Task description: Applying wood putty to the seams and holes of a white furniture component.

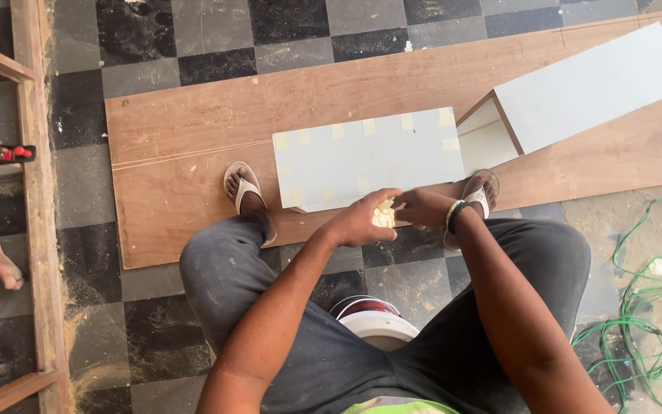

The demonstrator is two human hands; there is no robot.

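Small pale-yellow crumpled wad (383, 216), probably masking tape, sat between both hands just below the near edge of the flat white laminated panel (367, 159) dotted with tape squares; left hand (362, 222) curled round it, right hand (421, 207) pinching its side; step judged as tearing tape; next move called for pressing a piece onto the panel; brown plywood sheet (193, 146) beneath.

no packages, labels, signs or screens visible
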